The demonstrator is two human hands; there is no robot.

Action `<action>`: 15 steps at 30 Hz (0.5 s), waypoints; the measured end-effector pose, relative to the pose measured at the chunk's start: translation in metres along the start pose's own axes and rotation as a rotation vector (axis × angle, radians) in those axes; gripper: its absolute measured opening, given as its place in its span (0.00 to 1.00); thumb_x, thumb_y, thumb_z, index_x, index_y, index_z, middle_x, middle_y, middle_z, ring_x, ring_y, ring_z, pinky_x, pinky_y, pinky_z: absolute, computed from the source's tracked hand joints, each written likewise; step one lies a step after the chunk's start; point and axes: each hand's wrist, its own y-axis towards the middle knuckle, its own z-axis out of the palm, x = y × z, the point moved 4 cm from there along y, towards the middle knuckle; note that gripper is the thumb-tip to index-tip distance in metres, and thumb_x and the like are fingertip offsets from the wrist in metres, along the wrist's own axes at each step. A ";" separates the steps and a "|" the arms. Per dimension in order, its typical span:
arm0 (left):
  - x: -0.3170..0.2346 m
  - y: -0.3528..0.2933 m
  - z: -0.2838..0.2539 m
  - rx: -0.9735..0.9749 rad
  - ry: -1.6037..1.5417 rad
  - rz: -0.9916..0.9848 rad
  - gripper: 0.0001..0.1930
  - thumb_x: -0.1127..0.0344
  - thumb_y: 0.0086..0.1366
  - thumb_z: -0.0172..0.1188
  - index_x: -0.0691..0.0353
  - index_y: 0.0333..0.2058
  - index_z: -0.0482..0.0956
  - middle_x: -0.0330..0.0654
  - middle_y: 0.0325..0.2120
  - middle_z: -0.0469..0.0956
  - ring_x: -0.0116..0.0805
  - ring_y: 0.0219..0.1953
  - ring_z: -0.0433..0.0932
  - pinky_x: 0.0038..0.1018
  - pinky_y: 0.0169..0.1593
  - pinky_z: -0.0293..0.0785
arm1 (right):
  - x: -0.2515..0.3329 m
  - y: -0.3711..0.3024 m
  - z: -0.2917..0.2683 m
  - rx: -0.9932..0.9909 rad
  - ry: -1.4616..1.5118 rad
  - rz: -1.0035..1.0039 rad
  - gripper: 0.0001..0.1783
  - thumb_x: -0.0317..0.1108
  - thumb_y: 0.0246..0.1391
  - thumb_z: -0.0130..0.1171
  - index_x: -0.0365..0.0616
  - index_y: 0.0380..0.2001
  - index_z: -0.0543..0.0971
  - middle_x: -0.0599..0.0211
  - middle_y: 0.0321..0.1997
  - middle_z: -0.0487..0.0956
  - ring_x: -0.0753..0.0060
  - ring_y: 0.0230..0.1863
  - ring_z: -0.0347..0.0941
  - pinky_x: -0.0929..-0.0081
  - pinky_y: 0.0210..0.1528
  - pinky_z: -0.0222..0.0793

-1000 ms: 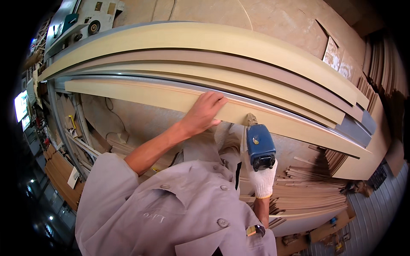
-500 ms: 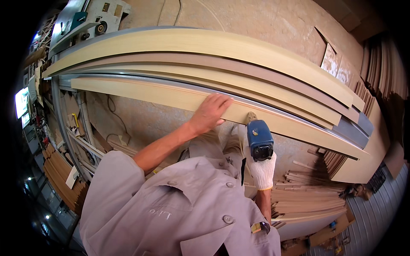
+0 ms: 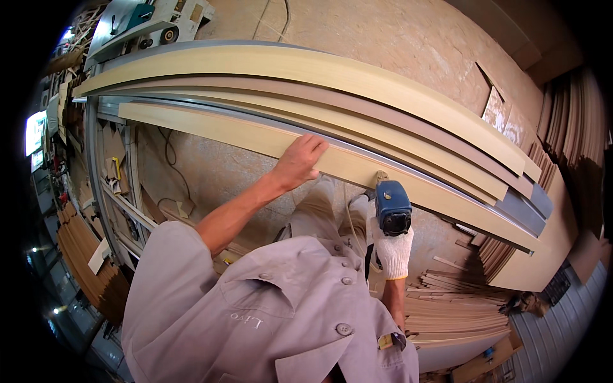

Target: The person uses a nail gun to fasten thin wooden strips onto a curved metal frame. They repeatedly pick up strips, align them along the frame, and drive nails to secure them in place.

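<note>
My bare left hand [image 3: 299, 161] lies palm down on the near edge of a long pale wooden board [image 3: 242, 135], pressing it flat. My right hand [image 3: 393, 250], in a white knit glove, grips a blue power tool [image 3: 391, 207] whose nose touches the same board's edge just right of my left hand. More long boards [image 3: 332, 73] in yellow and brown lie stacked behind it on a grey metal frame [image 3: 523, 214].
A machine with green and white parts [image 3: 150, 25] stands at the far left end. Stacks of thin wooden strips [image 3: 447, 313] lie on the floor at lower right, more wood sheets [image 3: 86, 268] at lower left. A metal rack [image 3: 121, 191] stands under the boards.
The view has shifted a little. My left hand stays on the board; the blue tool has stayed against the board's edge, moving slightly right along it.
</note>
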 end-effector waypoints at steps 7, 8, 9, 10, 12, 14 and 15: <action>0.003 -0.001 0.006 -0.038 0.010 0.012 0.34 0.72 0.41 0.70 0.68 0.52 0.73 0.50 0.48 0.74 0.52 0.51 0.72 0.41 0.58 0.71 | -0.005 -0.002 0.002 0.014 -0.017 0.034 0.09 0.30 0.51 0.71 0.36 0.30 0.82 0.62 0.28 0.85 0.72 0.30 0.81 0.70 0.37 0.76; 0.003 -0.001 0.006 -0.043 0.008 0.014 0.34 0.72 0.41 0.70 0.68 0.52 0.73 0.50 0.48 0.74 0.52 0.51 0.72 0.41 0.58 0.72 | -0.007 -0.002 0.003 0.010 -0.002 0.035 0.09 0.31 0.51 0.71 0.36 0.30 0.82 0.62 0.28 0.85 0.72 0.30 0.81 0.70 0.37 0.76; 0.003 0.000 0.005 -0.039 -0.004 0.011 0.34 0.72 0.41 0.70 0.68 0.52 0.74 0.50 0.47 0.74 0.52 0.51 0.72 0.41 0.58 0.72 | -0.008 -0.002 0.003 0.006 0.013 0.037 0.09 0.31 0.51 0.71 0.36 0.30 0.82 0.62 0.28 0.85 0.72 0.30 0.81 0.70 0.37 0.75; 0.003 0.001 0.005 -0.037 -0.016 0.006 0.34 0.72 0.41 0.71 0.68 0.52 0.74 0.50 0.47 0.74 0.52 0.51 0.72 0.42 0.58 0.72 | -0.008 -0.002 0.004 0.002 0.021 0.045 0.09 0.31 0.51 0.71 0.36 0.30 0.82 0.62 0.28 0.85 0.72 0.30 0.81 0.70 0.37 0.75; 0.004 0.002 0.004 -0.031 -0.029 -0.001 0.34 0.72 0.40 0.71 0.68 0.52 0.74 0.49 0.47 0.74 0.52 0.51 0.72 0.42 0.58 0.72 | -0.008 -0.002 0.005 -0.006 0.036 0.061 0.09 0.31 0.51 0.71 0.36 0.31 0.83 0.62 0.28 0.85 0.72 0.30 0.81 0.70 0.37 0.75; 0.005 0.001 0.007 -0.023 -0.029 -0.009 0.34 0.72 0.40 0.71 0.68 0.51 0.74 0.49 0.46 0.74 0.52 0.51 0.72 0.42 0.57 0.72 | -0.007 0.000 0.004 0.015 -0.005 0.049 0.10 0.32 0.52 0.71 0.36 0.32 0.83 0.62 0.29 0.86 0.72 0.30 0.82 0.70 0.37 0.76; 0.005 0.001 0.007 -0.025 -0.030 -0.009 0.34 0.72 0.40 0.71 0.68 0.51 0.74 0.49 0.47 0.74 0.52 0.51 0.72 0.42 0.57 0.72 | -0.006 0.001 0.004 0.026 -0.026 0.042 0.10 0.32 0.52 0.71 0.35 0.32 0.83 0.62 0.29 0.86 0.72 0.31 0.82 0.70 0.37 0.76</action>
